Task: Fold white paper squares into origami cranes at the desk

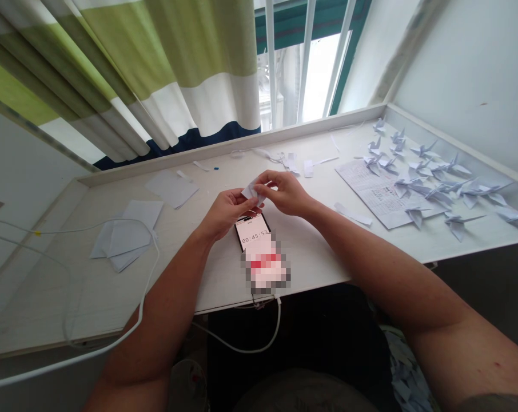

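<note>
Between my two hands, over the middle of the desk, is a small folded piece of white paper (249, 190). My left hand (231, 210) pinches its lower left side with thumb and fingers. From the right, my right hand (280, 191) grips the same paper, thumb on top and index finger curled behind. Part of the paper is hidden by the fingers. Just below the hands lies a phone (252, 233) showing a timer, its lower half pixelated.
Several folded paper cranes (426, 183) crowd the right side, some on a written sheet (370, 191). Blank paper sheets (130, 229) lie at left, paper strips (308, 167) near the back. A white cable (143, 309) loops across the left. A curtain (177, 68) hangs behind the desk.
</note>
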`<state>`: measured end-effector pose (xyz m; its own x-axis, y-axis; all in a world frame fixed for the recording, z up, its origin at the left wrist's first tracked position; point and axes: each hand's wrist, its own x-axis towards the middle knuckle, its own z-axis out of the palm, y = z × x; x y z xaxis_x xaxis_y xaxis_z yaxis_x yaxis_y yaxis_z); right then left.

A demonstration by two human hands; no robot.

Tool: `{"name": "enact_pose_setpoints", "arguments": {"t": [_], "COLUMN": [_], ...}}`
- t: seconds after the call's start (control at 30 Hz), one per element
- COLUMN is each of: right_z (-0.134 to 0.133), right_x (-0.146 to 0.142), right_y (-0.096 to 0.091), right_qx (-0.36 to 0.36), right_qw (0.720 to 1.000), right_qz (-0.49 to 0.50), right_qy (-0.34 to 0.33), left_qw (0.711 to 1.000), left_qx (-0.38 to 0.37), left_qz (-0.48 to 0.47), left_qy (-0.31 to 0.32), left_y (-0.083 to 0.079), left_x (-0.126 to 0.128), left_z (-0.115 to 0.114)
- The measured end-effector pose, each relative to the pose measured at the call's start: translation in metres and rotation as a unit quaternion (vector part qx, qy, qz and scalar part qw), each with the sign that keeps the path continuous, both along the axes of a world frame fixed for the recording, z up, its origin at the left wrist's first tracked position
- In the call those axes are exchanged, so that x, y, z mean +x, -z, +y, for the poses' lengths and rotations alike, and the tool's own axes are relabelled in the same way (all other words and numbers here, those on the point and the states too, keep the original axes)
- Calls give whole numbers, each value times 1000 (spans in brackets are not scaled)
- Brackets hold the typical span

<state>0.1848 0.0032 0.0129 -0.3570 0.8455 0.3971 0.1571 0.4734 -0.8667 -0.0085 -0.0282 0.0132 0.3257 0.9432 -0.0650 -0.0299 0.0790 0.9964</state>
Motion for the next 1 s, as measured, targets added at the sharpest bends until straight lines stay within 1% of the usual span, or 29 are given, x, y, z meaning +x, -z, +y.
{"name": "enact_pose_setpoints", "arguments": {"t": [0.17, 0.3, 0.53, 0.77, 0.87, 1.0], "right_z": [1, 1, 0, 6, 7, 6], "right_x": [-1, -1, 2, 8, 9, 6], "right_y": [1, 2, -2, 1, 2, 1], "right_qx": [8, 16, -3, -15, -8, 6], "right_qw": [1000, 1000, 1000, 1000, 1000, 999], "right_qz": [2, -4, 5, 7, -14, -42], "right_qy": [7, 15, -7, -13, -11, 8], "left_qw": [1000, 999, 998, 999, 999, 999], "left_qx": [19, 14, 13, 7, 6, 3], "left_qz": [13, 12, 17, 13, 11, 15], "left_qy": [-17, -29, -62, -38, -32, -31], "left_y": [2, 4, 0, 2, 3, 3], "left_x": [2, 5, 6, 3, 2, 1], "left_z": [1, 1, -1, 1, 1, 1]}}
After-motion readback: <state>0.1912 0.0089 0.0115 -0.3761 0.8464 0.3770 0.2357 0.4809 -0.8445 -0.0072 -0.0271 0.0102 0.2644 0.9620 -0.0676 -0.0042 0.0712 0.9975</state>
